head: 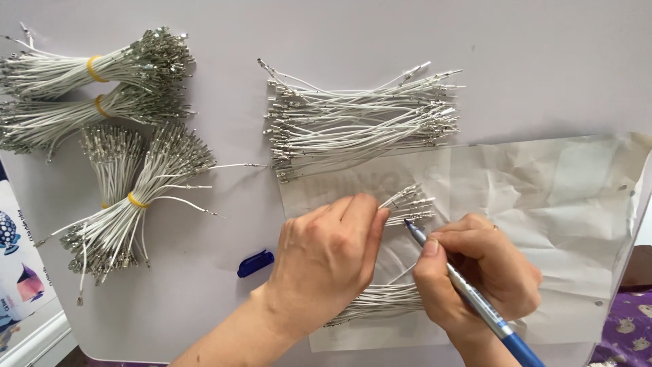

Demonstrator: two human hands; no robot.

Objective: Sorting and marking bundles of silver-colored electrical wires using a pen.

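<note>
My left hand (326,258) presses down on a small bunch of white wires (380,302) with metal terminals (411,202), which lies on a crumpled sheet of translucent paper (557,197). My right hand (475,278) grips a blue pen (475,299), its tip close to the terminal ends by my left fingertips. A loose pile of the same white wires (360,119) lies just above the sheet.
Several bundles of white wires tied with yellow bands (95,88) (136,197) lie at the left of the pale table (224,285). A blue pen cap (255,263) rests left of my left hand. The table's edge runs along the bottom left.
</note>
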